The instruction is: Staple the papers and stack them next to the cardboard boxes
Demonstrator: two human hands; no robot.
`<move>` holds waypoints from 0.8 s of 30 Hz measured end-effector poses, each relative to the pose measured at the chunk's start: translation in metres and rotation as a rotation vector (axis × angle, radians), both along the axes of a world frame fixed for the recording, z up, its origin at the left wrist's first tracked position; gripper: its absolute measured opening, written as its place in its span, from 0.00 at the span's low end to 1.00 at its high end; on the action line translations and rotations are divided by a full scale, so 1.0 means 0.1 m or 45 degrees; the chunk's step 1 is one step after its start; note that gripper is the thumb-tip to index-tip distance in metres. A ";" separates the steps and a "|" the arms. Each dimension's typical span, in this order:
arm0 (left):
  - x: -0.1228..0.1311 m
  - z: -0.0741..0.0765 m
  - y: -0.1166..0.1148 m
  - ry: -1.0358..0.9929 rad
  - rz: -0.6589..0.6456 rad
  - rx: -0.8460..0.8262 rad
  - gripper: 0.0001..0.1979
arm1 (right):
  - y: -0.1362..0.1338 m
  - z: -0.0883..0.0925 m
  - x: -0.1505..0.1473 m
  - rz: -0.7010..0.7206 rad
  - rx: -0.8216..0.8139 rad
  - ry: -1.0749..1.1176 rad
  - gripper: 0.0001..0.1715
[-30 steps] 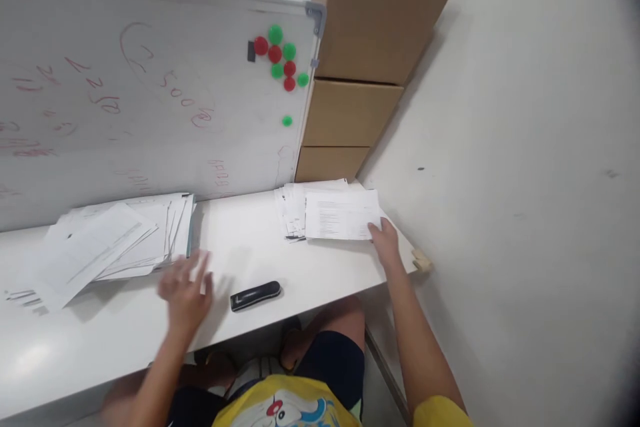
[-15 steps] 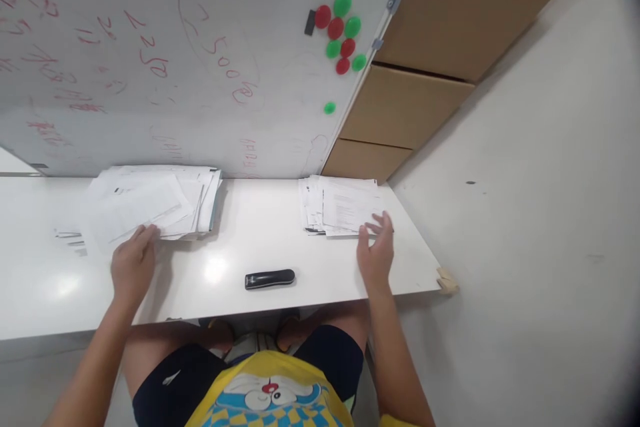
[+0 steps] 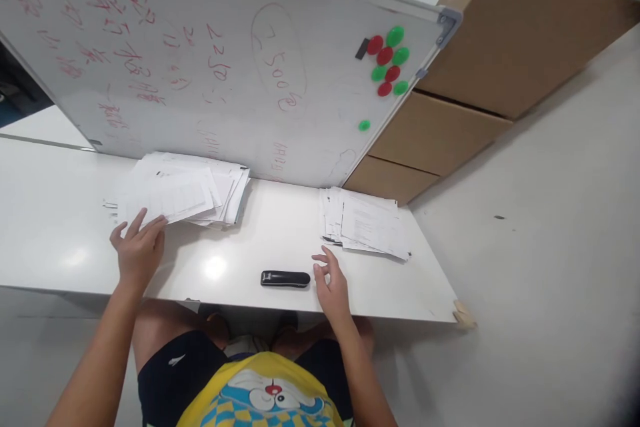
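Note:
My left hand (image 3: 137,250) lies on the white table (image 3: 250,253) with its fingers spread, the tips touching the front edge of a loose pile of printed papers (image 3: 185,188). My right hand (image 3: 330,280) hovers open just right of a black stapler (image 3: 285,278) that lies flat near the table's front edge; the fingers are close to the stapler but not around it. A second, smaller stack of papers (image 3: 370,223) sits farther right, beyond my right hand.
A whiteboard (image 3: 225,67) with red writing and red and green magnets (image 3: 387,63) leans at the back of the table. Stacked cardboard boxes (image 3: 475,80) stand at the right against the wall. The table's right corner (image 3: 463,313) ends near the wall.
My right hand has left the right-hand paper stack and come back left to the stapler. My left hand has moved left onto the big paper pile. The view has swung leftward.

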State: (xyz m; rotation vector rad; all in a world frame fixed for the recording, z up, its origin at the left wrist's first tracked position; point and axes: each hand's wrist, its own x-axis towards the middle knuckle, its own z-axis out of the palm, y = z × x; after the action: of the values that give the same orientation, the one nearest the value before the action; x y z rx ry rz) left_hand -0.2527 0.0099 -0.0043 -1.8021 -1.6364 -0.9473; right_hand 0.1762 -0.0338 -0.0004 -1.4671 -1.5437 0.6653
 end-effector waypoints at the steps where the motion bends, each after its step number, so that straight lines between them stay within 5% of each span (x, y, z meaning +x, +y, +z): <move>1: 0.05 0.02 -0.03 0.024 -0.040 0.038 0.08 | -0.01 0.01 -0.05 0.034 -0.026 0.031 0.24; 7: 0.99 0.06 -0.46 0.221 -0.430 0.113 0.13 | 0.16 0.19 -0.53 0.344 -0.403 0.642 0.24; 11: 1.42 -0.06 -0.65 0.265 -0.668 -0.065 0.12 | 0.38 0.23 -0.73 0.318 -0.487 0.846 0.20; 14: 1.23 -0.06 -0.49 -0.015 -0.353 -0.094 0.10 | 0.50 0.17 -0.64 0.184 -0.430 0.777 0.18; 18: 0.57 0.07 -0.06 -0.323 0.223 -0.223 0.29 | 0.58 0.07 -0.35 0.055 -0.378 0.760 0.21; 24: -0.15 0.15 0.14 -0.074 0.027 -0.408 0.19 | 0.51 -0.10 -0.06 -0.071 -0.350 0.864 0.25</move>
State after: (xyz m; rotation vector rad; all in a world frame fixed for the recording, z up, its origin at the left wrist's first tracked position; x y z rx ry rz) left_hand -0.2674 0.0234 0.0109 -1.9734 -1.9292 -0.7670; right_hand 0.1699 0.0176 -0.0104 -1.2774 -0.9066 1.2278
